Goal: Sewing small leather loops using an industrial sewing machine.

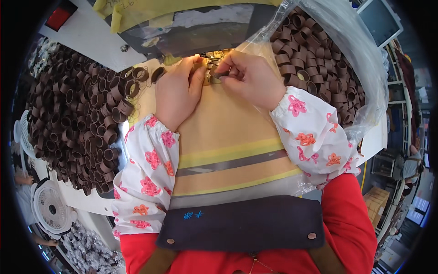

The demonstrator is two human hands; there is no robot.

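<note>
Apron cloth (246,223), dark with two metal studs, spans your front over a red garment (349,219). White flowered sleeves (150,160) cover your forearms. Past the apron, your tan surface (223,123) is crossed by yellow and grey strips. Your left hand (178,89) has thumb and fingers drawn close together; whether it grips anything, you cannot tell from this view. Your right hand (255,78) pinches a brown band (221,74), partly hidden, just beside lit metal parts (214,58) of the machine (187,27). Brown loops (75,118) heap up on your left; more loops (315,59) fill a clear plastic bag (374,86) on your right.
</note>
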